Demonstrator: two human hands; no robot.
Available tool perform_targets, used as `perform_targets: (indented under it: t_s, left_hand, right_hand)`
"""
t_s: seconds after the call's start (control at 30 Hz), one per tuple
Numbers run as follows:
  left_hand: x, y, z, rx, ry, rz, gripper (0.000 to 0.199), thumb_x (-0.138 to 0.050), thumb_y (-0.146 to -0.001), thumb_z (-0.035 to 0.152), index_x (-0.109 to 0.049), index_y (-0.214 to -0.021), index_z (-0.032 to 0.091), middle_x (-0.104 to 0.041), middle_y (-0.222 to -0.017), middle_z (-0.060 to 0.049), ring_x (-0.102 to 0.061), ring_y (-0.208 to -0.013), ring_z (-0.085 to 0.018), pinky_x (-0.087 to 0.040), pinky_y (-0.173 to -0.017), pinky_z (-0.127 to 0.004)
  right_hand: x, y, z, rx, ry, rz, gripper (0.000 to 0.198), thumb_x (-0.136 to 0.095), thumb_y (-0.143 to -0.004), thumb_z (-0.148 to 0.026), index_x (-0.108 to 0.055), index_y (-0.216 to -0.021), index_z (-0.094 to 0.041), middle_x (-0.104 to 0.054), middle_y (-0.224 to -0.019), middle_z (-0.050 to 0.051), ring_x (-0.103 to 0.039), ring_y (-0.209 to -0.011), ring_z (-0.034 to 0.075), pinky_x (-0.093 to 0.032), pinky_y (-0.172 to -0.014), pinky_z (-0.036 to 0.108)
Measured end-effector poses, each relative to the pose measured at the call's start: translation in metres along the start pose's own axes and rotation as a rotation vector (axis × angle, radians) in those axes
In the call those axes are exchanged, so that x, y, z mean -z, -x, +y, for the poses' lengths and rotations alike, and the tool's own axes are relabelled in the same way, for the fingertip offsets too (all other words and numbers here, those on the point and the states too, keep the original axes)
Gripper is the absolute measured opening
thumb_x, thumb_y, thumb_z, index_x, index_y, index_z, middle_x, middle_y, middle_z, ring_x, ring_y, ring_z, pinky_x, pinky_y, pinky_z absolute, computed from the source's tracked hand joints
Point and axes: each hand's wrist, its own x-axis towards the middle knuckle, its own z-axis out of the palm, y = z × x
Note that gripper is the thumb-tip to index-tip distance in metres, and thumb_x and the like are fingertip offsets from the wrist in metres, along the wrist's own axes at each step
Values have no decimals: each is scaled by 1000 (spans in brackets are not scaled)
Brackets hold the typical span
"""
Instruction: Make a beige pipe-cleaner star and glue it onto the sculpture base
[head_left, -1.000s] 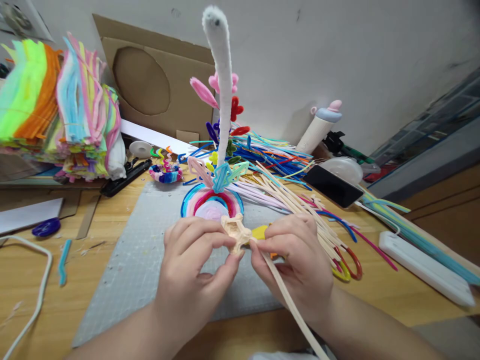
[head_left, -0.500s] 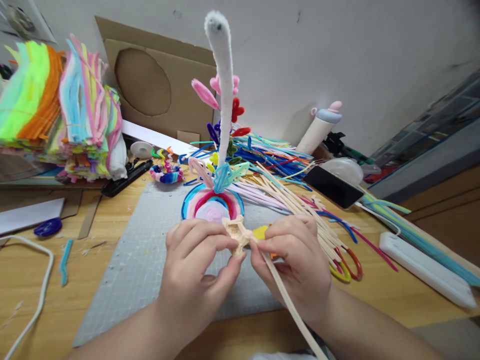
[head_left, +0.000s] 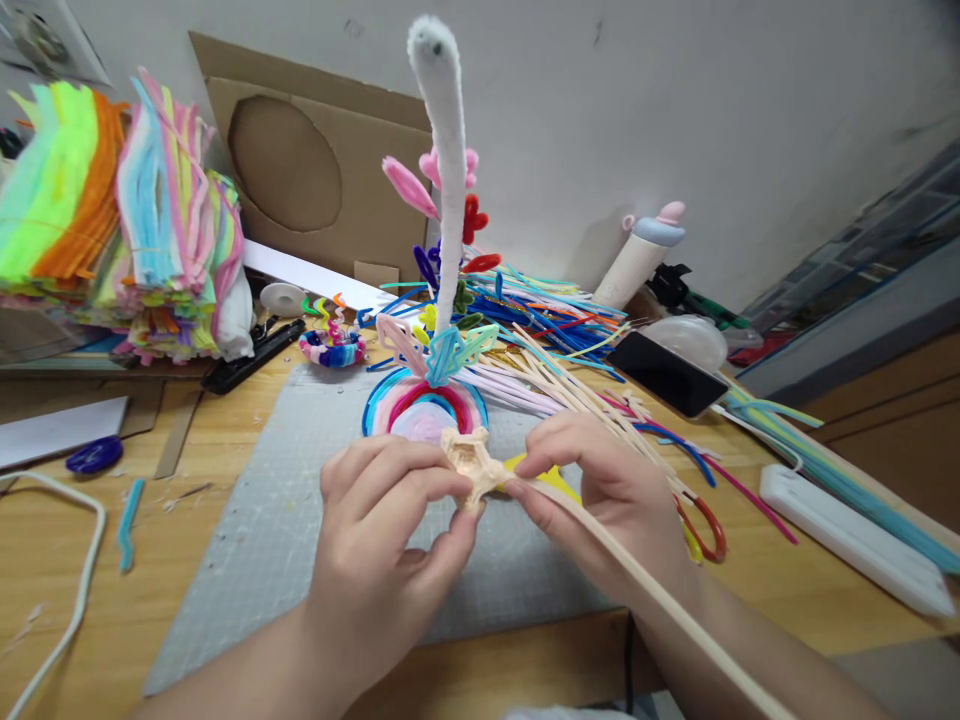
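My left hand pinches a small cream woven piece, shaped like a little hollow cup with raised corners. Leading off its right side is a long cream pipe cleaner, which slants down to the bottom of the view. My right hand is closed, with thumb and forefinger on that pipe cleaner close to the woven piece. Both hands hover over a grey cutting mat. Something yellow lies partly hidden behind my right fingers.
A tall white stem with coloured pipe-cleaner flowers rises from a round striped base. Loose pipe cleaners, a phone and a white power strip lie to the right. Bundled pipe cleaners stand at left.
My right hand has shifted slightly right and turned, and the pipe cleaner's free length has swung to the right. The left hand and woven piece have barely moved.
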Motion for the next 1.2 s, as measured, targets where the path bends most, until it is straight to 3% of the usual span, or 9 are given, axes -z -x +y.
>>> perform_targets:
  t_s: [0.2, 0.33, 0.5, 0.63, 0.77, 0.87, 1.03, 1.2]
  left_hand:
    - [0, 0, -1, -18, 9, -4, 17, -66, -72, 8, -62, -80, 22, -67, -84, -1, -58, -84, -20, -40, -79, -38]
    - [2, -1, 0, 52, 87, -33, 16, -66, -72, 8, -62, -79, 21, -65, -84, -1, -57, -86, -19, -39, -80, -36]
    - [2, -2, -3, 350, 509, -213, 7, -64, -76, 15, -61, -78, 21, -61, -86, -1, -56, -90, -18, -41, -83, -33]
    - [-1, -5, -6, 651, 839, -298, 8, -68, -74, 25, -61, -75, 21, -62, -85, -1, -57, -88, -19, -41, -81, -32]
    - [-2, -7, -7, 799, 951, -337, 16, -70, -71, 32, -62, -76, 19, -62, -83, -3, -55, -84, -20, -41, -75, -31]
    - [-2, -7, -7, 762, 894, -344, 15, -69, -73, 32, -63, -77, 19, -61, -83, -2, -54, -83, -19, -39, -75, -31]
    - [-1, -6, -9, 509, 736, -295, 5, -67, -76, 24, -64, -79, 21, -61, -88, -2, -55, -92, -18, -39, -84, -32]
    - [0, -5, -8, 404, 681, -290, 9, -64, -79, 20, -66, -86, 25, -58, -92, -1, -53, -84, -15, -39, -68, -26]
  right_hand:
    - [2, -4, 3, 33, -12, -40, 12, -68, -77, -13, -61, -83, -21, -61, -78, 1, -57, -77, 17, -43, -74, 34]
    - [2, -5, 7, 13, -30, -109, 21, -63, -79, -10, -59, -95, -22, -59, -91, 2, -55, -87, 17, -43, -79, 32]
    - [0, -6, 14, -133, -123, -161, 28, -57, -85, -16, -58, -112, -23, -57, -110, 5, -54, -96, 17, -42, -86, 32]
    - [-2, -6, 20, -294, -321, -205, 16, -60, -86, -26, -65, -101, -23, -63, -100, 4, -56, -97, 19, -44, -87, 33]
    - [-3, -8, 22, -435, -520, -220, 14, -65, -82, -29, -67, -93, -21, -63, -93, 4, -58, -90, 17, -47, -80, 30]
    - [-4, -10, 23, -496, -681, -264, 20, -66, -81, -29, -66, -99, -22, -62, -88, 1, -58, -81, 13, -47, -74, 25]
    - [-6, -9, 25, -427, -774, -294, 27, -70, -78, -27, -65, -104, -24, -58, -98, 2, -56, -85, 13, -48, -74, 25]
    - [-7, -7, 26, -268, -719, -225, 22, -71, -78, -22, -68, -100, -25, -60, -106, 5, -55, -99, 17, -46, -86, 30]
